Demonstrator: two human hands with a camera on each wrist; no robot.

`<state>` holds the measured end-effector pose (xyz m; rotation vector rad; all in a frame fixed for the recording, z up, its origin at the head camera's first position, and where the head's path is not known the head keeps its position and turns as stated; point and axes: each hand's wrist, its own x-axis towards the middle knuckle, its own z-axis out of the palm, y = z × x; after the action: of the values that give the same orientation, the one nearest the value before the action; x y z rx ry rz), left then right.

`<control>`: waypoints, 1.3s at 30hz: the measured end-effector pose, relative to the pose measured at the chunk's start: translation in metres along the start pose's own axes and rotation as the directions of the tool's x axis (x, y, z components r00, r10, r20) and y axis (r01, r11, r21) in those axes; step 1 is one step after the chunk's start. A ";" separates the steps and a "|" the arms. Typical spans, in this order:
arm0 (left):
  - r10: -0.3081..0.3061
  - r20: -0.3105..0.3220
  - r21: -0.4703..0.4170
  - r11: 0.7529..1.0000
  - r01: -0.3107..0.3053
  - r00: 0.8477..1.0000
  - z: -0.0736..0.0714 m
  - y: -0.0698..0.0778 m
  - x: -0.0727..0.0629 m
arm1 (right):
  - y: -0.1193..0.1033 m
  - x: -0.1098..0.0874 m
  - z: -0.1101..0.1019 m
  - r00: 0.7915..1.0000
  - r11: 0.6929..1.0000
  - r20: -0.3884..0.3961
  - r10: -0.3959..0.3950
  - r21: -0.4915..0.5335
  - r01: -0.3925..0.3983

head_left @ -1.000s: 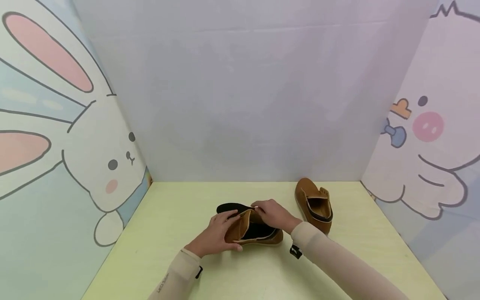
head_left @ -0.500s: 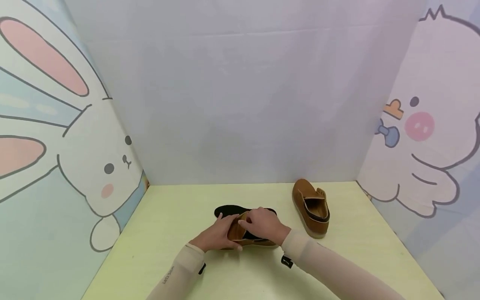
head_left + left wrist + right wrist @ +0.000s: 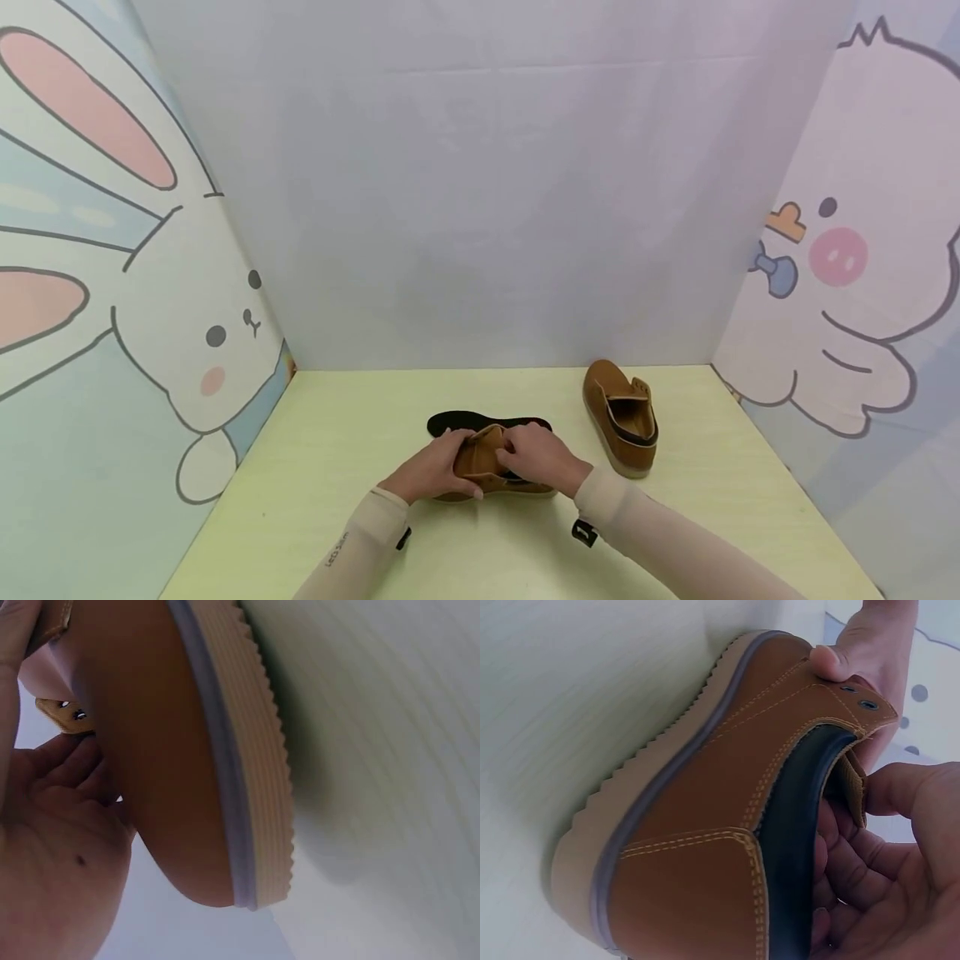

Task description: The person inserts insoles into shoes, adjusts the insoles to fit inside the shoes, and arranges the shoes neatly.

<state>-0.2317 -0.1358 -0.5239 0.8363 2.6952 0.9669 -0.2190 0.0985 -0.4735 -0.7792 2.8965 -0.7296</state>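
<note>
A brown leather shoe (image 3: 477, 458) with a pale ridged sole lies sideways before me, toe to the left. My left hand (image 3: 429, 472) grips its front part, thumb on the near side and fingers on the far side. The left wrist view shows the shoe's toe and sole edge (image 3: 262, 787) close up. My right hand (image 3: 542, 457) has its fingers inside the dark-lined opening (image 3: 795, 840); its thumb presses the inner flap (image 3: 855, 791) against them. Just behind the shoe, a black insole (image 3: 455, 422) lies flat, partly hidden by the hands.
A second brown shoe (image 3: 628, 429) stands at the back right, toe pointing away. Around the pale yellow table (image 3: 337, 417) rise a plain back wall (image 3: 495, 208) and side walls with cartoon animals.
The right hand has left the black insole's right end and come into the shoe's opening, where it now pinches the flap. The left hand keeps its grip on the shoe.
</note>
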 end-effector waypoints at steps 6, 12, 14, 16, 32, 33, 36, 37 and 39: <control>0.015 -0.001 -0.015 1.000 -0.015 1.000 0.000 0.000 0.002 | 0.003 -0.004 0.001 1.000 1.000 -0.003 -0.002 0.012 0.002; 0.014 0.004 -0.043 0.999 -0.014 1.000 -0.001 0.000 0.003 | 0.003 -0.005 0.001 1.000 0.999 -0.006 -0.026 0.028 0.027; 0.017 0.006 -0.046 0.999 -0.017 1.000 -0.001 0.000 0.003 | 0.002 -0.005 0.001 1.000 0.999 -0.007 -0.031 0.033 0.031; 0.016 0.007 -0.047 0.999 -0.016 1.000 -0.002 0.000 0.003 | 0.002 -0.005 0.002 0.999 0.999 -0.009 -0.033 0.037 0.034; 0.013 0.023 -0.017 1.000 -0.013 1.000 -0.004 0.002 0.003 | 0.007 -0.006 -0.006 0.999 0.999 -0.012 -0.042 -0.031 0.042; 0.014 0.022 -0.016 1.000 -0.013 1.000 -0.004 0.002 0.003 | 0.007 -0.007 -0.009 0.998 0.998 -0.019 -0.053 -0.041 0.052; 0.016 0.020 -0.013 1.000 -0.016 1.000 -0.004 0.002 0.004 | 0.009 -0.010 -0.015 0.995 0.989 -0.042 -0.087 -0.121 0.081; 0.019 0.020 -0.015 1.000 -0.019 1.000 -0.004 0.001 0.004 | 0.010 -0.011 -0.017 0.994 0.983 -0.044 -0.096 -0.158 0.088; 0.022 0.019 -0.012 1.000 -0.022 1.000 -0.004 0.001 0.005 | 0.013 -0.012 -0.019 0.993 0.964 -0.024 -0.115 -0.246 0.105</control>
<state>-0.2368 -0.1347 -0.5195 0.8704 2.6669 0.9730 -0.2183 0.1225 -0.4633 -0.9669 3.0360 -0.4018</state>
